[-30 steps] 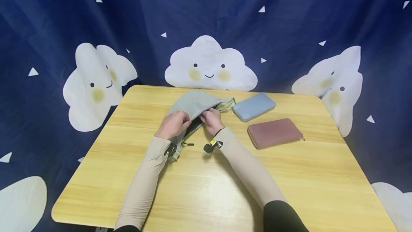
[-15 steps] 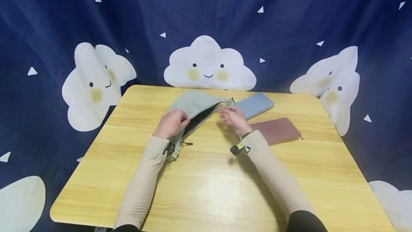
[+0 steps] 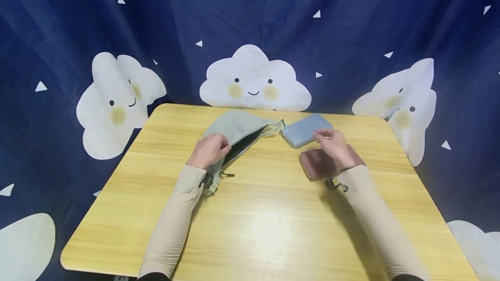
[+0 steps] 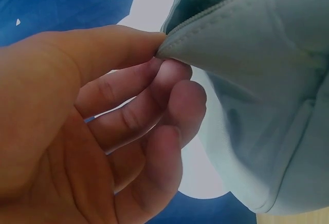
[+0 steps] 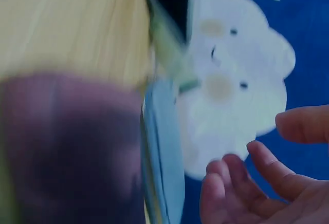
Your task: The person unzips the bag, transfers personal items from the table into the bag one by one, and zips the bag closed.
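Observation:
A pale grey-green waist bag (image 3: 234, 125) lies on the table with its zipped mouth gaping. My left hand (image 3: 209, 150) pinches the edge of that mouth between thumb and forefinger; in the left wrist view the bag's zipper edge (image 4: 205, 16) runs away from the fingertips. Over the mauve wallet (image 3: 316, 164) hovers my right hand (image 3: 333, 144), fingers loosely spread and holding nothing. Its fingertips overlap the near right part of the blue wallet (image 3: 300, 131) in the head view. In the right wrist view the blue wallet (image 5: 164, 152) stands beyond the blurred mauve wallet (image 5: 77, 147).
The wooden table (image 3: 250, 229) has rounded corners and reaches back to a dark blue curtain (image 3: 250, 8) printed with white clouds. A black zipper pull (image 3: 228, 174) hangs from the bag's near end. The bag's strap end (image 3: 275, 128) lies beside the blue wallet.
My right hand has come out of the bag's mouth and moved right, over the wallets. The left hand has kept its pinch on the bag's edge.

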`<action>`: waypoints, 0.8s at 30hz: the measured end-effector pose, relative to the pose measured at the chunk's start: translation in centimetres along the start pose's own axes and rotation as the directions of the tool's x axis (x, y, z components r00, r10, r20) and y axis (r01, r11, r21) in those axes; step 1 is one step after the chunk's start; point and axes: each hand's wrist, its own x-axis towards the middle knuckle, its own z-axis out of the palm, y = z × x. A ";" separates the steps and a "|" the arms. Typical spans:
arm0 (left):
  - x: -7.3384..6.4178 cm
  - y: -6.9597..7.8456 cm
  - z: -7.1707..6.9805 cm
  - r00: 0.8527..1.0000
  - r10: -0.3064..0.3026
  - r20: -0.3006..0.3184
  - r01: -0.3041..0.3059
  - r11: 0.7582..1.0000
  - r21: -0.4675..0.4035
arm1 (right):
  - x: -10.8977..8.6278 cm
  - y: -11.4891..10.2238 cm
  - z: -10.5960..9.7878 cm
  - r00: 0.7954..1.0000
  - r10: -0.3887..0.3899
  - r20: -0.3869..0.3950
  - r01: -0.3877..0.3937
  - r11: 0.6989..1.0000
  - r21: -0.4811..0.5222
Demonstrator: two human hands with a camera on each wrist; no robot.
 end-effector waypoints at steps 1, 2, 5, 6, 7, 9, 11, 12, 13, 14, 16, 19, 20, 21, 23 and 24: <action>0.0 0.0 0.0 1.000 -0.002 0.003 0.002 1.000 0.000 | -0.1 0.4 -0.7 1.000 -0.006 -0.011 0.006 1.000 -0.031; 0.0 0.0 0.1 1.000 -0.004 0.006 0.004 1.000 0.002 | -0.2 0.8 -1.5 1.000 -0.010 -0.017 0.009 0.998 -0.067; -0.1 0.0 0.0 1.000 -0.007 0.010 0.007 1.000 0.001 | -0.5 2.2 -3.5 0.999 -0.023 -0.024 0.019 0.989 -0.150; -0.1 0.0 0.0 1.000 -0.007 0.010 0.007 1.000 0.001 | -0.5 2.6 -4.1 1.000 -0.022 -0.020 0.018 0.984 -0.177; -0.1 0.0 0.0 1.000 -0.007 0.010 0.007 1.000 -0.001 | -0.6 3.1 -4.7 1.000 -0.016 -0.011 0.013 0.979 -0.206; -0.1 0.0 0.0 1.000 -0.006 0.006 0.006 1.000 -0.003 | -0.9 3.9 -5.7 1.000 -0.002 0.000 0.002 0.965 -0.262; 0.0 0.0 0.0 1.000 -0.002 0.004 0.002 1.000 -0.003 | -1.1 4.6 -6.6 1.000 0.009 0.010 -0.005 0.950 -0.312; 0.0 -0.1 0.1 1.000 -0.001 0.003 0.002 1.000 -0.004 | -1.3 5.0 -6.9 1.000 0.012 0.016 -0.006 0.942 -0.334; 0.0 -0.1 0.1 1.000 -0.001 0.002 0.001 1.000 -0.003 | -1.4 5.3 -7.2 1.000 0.017 0.021 -0.008 0.936 -0.353; 0.0 -0.1 0.1 1.000 0.002 0.001 -0.002 1.000 -0.002 | -1.5 5.6 -7.5 0.999 0.024 0.028 -0.012 0.931 -0.366; 0.0 -0.1 0.2 1.000 0.006 0.001 -0.006 1.000 -0.001 | -1.8 6.1 -8.0 0.998 0.044 0.044 -0.024 0.921 -0.388; 0.0 -0.1 0.3 1.000 0.010 -0.002 -0.010 1.000 0.003 | -2.3 6.9 -8.6 0.995 0.084 0.060 -0.053 0.911 -0.408; 0.0 -0.1 0.3 1.000 0.011 -0.002 -0.011 1.000 0.002 | -2.5 7.1 -8.8 0.993 0.095 0.064 -0.060 0.907 -0.417; 0.1 -0.1 0.4 1.000 0.012 -0.002 -0.012 1.000 0.004 | -2.7 7.3 -9.0 0.992 0.105 0.065 -0.067 0.902 -0.426; 0.1 -0.1 0.4 1.000 0.010 -0.001 -0.010 1.000 0.006 | -3.0 7.7 -9.2 0.990 0.121 0.070 -0.079 0.895 -0.438; 0.1 -0.1 0.4 1.000 0.010 0.000 -0.010 1.000 0.007 | -3.1 8.0 -9.3 0.990 0.123 0.072 -0.079 0.891 -0.447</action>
